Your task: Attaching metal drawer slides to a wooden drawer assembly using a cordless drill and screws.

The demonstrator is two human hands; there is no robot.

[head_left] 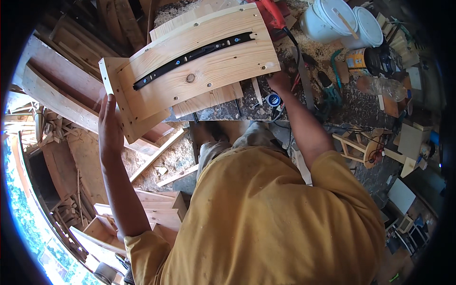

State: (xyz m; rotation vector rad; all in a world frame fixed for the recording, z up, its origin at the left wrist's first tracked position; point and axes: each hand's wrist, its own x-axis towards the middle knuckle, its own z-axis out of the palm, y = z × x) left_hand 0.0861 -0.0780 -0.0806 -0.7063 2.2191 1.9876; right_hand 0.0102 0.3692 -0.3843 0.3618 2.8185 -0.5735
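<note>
A pale pine drawer [209,71] stands on its side over the bench, a black metal drawer slide [178,62] fixed along its upward face with screws. My left hand [110,124] grips the drawer's wider front panel at the left, fingers stretched up along its outer face. At the opposite end, my right hand [280,81] is closed at the lower right corner of the drawer; its fingertips are partly hidden by the wood. A blue and white round tape measure [273,99] lies just below the right hand.
A green cordless drill [328,90] and a clear plastic bottle [382,88] lie right on the bench. White buckets [327,21] stand behind them. A red power tool [273,14] sits beyond the drawer. More drawers [156,209] are on the floor at left, among offcuts and shavings.
</note>
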